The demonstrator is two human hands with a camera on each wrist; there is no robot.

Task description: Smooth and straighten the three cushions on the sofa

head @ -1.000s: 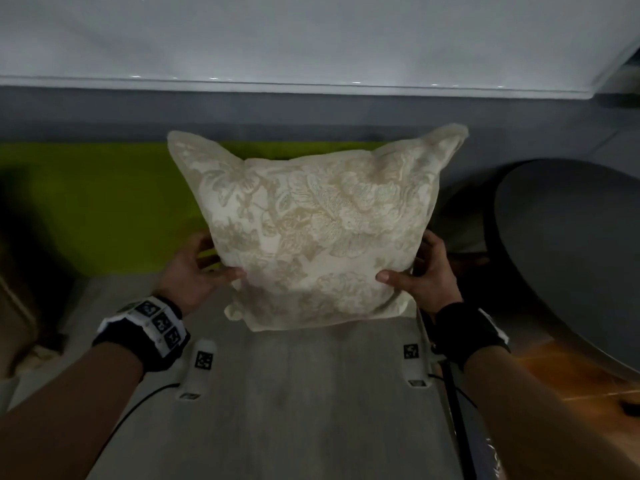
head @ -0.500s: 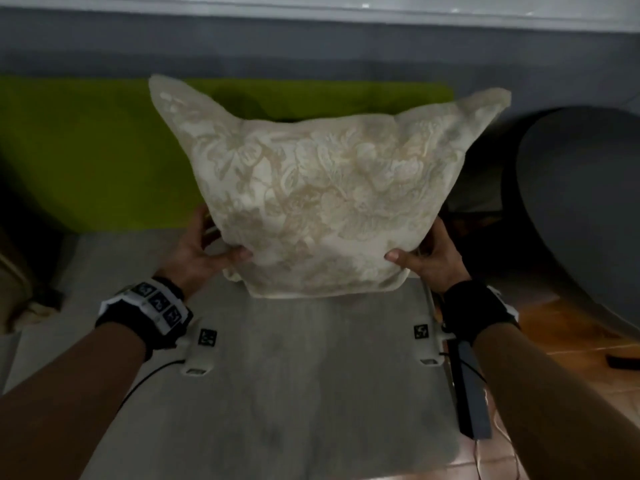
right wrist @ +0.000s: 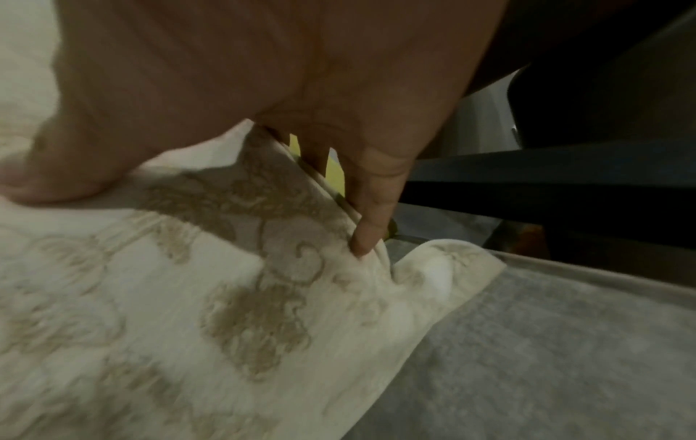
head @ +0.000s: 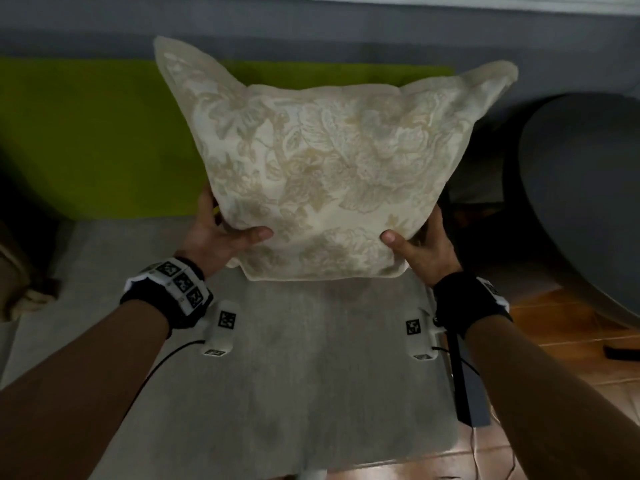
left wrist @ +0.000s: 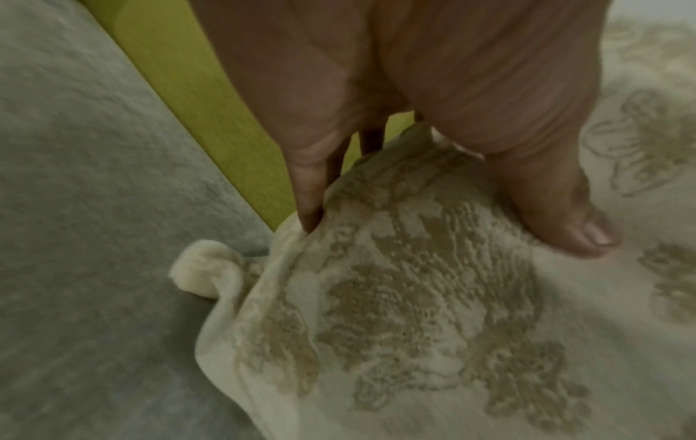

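A cream cushion with a beige floral pattern (head: 329, 168) stands upright above the grey sofa seat (head: 311, 375), in front of the lime-green back cushion (head: 86, 140). My left hand (head: 225, 233) grips its lower left side, thumb on the front and fingers behind; the left wrist view shows the thumb (left wrist: 565, 220) pressed into the cushion (left wrist: 414, 312). My right hand (head: 419, 244) grips the lower right side the same way, and in the right wrist view a finger (right wrist: 371, 220) digs into the cushion (right wrist: 188, 312) near its corner. Only this one patterned cushion is in view.
A dark round pouffe or chair (head: 581, 202) stands to the right of the sofa. A wooden floor (head: 571, 358) shows at lower right with a dark bar (head: 459, 379) along the seat's edge. A beige object (head: 20, 289) lies at the left edge. A grey wall rises behind.
The cushion has come up off the seat and closer to me, with both hands keeping their hold on its lower sides. The view has tilted downward.
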